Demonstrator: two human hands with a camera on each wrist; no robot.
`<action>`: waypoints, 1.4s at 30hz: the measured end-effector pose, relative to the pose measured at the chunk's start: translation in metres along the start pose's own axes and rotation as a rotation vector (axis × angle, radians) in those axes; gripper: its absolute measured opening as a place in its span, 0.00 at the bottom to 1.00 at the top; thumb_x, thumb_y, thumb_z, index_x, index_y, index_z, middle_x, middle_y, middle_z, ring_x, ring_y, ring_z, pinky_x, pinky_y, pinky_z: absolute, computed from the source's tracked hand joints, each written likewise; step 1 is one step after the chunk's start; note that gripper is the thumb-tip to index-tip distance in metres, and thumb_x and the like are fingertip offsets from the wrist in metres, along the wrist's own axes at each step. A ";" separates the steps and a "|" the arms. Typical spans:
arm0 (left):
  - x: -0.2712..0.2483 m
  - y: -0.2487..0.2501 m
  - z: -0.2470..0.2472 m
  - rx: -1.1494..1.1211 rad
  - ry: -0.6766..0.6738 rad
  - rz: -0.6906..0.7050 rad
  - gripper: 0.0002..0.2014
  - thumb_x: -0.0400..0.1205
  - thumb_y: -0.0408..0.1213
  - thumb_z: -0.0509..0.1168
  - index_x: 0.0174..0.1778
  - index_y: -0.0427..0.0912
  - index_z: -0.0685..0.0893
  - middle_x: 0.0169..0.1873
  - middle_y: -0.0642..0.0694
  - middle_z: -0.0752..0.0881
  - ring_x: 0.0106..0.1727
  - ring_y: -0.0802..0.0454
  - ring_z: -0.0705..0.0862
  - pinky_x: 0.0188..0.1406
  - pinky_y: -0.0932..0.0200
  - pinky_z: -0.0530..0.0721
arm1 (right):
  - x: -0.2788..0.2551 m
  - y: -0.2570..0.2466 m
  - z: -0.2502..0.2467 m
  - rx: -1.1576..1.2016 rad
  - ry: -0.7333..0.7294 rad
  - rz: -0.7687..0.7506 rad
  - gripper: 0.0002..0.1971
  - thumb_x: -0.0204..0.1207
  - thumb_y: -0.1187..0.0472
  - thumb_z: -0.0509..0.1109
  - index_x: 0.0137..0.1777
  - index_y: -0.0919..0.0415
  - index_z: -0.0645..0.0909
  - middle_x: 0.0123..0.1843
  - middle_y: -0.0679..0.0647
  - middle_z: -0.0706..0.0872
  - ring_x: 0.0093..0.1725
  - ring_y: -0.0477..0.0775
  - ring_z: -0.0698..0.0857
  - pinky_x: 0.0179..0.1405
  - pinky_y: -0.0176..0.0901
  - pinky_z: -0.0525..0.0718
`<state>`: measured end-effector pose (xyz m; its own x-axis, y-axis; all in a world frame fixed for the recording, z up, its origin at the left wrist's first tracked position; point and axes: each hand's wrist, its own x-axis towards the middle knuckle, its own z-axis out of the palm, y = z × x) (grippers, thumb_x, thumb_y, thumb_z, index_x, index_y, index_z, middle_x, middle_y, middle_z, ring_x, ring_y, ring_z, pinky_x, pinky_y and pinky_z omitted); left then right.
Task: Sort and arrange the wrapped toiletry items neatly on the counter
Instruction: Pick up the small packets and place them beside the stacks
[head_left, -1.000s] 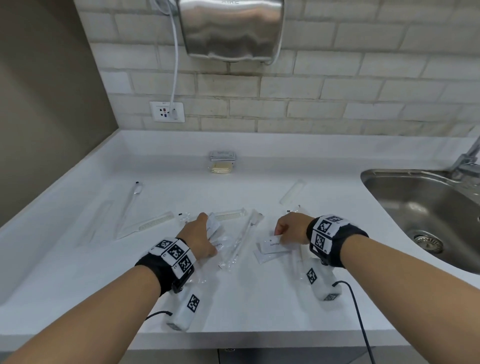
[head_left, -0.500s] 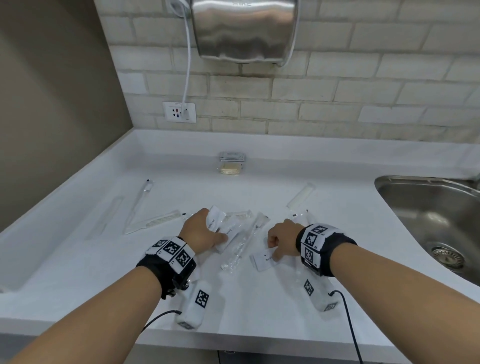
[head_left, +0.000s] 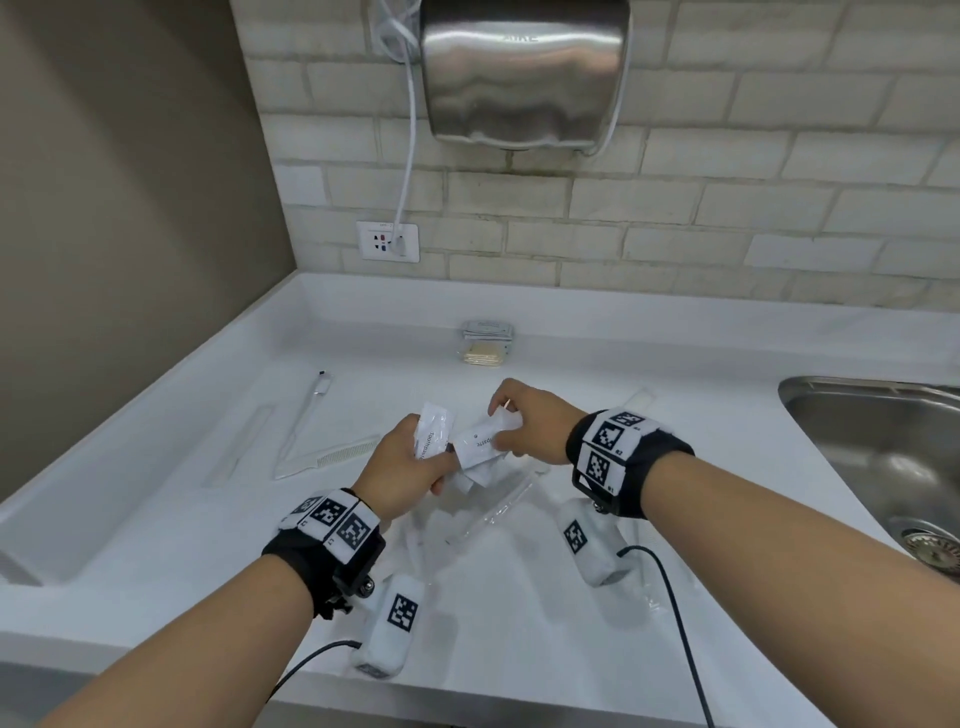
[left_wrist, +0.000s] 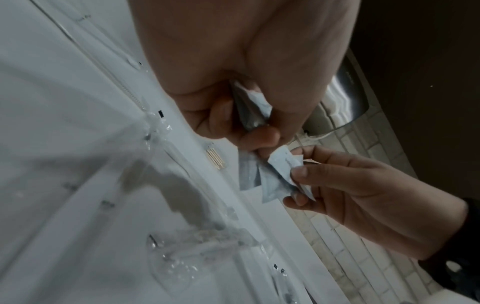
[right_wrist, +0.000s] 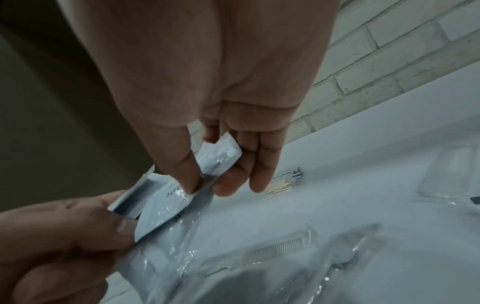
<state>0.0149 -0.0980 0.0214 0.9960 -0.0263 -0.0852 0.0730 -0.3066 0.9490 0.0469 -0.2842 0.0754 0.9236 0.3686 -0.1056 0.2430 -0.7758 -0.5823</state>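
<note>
Above the white counter (head_left: 519, 623), the left hand (head_left: 402, 470) grips a toothpaste sachet (head_left: 434, 434) with curled fingers, and the right hand (head_left: 530, 421) pinches another toothpaste packet (head_left: 480, 441) between thumb and fingers; both packets touch.

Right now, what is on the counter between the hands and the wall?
In the head view, a small stack of packets lies on the counter between the hands and the brick wall; the rest is bare.
</note>
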 end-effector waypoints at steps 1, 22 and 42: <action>-0.001 0.000 -0.003 -0.009 0.002 0.003 0.15 0.75 0.35 0.73 0.54 0.38 0.78 0.34 0.44 0.83 0.25 0.52 0.78 0.29 0.59 0.75 | 0.003 -0.001 0.001 0.009 -0.002 0.016 0.18 0.76 0.62 0.70 0.64 0.57 0.73 0.54 0.52 0.80 0.41 0.54 0.81 0.28 0.35 0.74; -0.003 0.010 -0.020 -0.180 -0.233 -0.168 0.26 0.82 0.64 0.57 0.59 0.49 0.87 0.47 0.46 0.88 0.46 0.50 0.86 0.47 0.53 0.83 | 0.006 -0.042 0.012 0.015 -0.182 -0.105 0.08 0.75 0.63 0.74 0.51 0.63 0.81 0.38 0.49 0.83 0.35 0.47 0.81 0.36 0.37 0.76; -0.001 0.016 -0.013 -0.441 -0.261 -0.224 0.16 0.88 0.33 0.57 0.72 0.39 0.73 0.44 0.38 0.84 0.37 0.44 0.83 0.37 0.53 0.84 | 0.008 -0.028 0.033 0.052 -0.113 -0.133 0.62 0.58 0.54 0.86 0.84 0.44 0.45 0.82 0.48 0.64 0.78 0.49 0.68 0.75 0.43 0.71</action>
<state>0.0155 -0.0904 0.0411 0.9121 -0.2579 -0.3188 0.3520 0.0938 0.9313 0.0375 -0.2429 0.0638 0.8443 0.5237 -0.1133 0.3425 -0.6900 -0.6377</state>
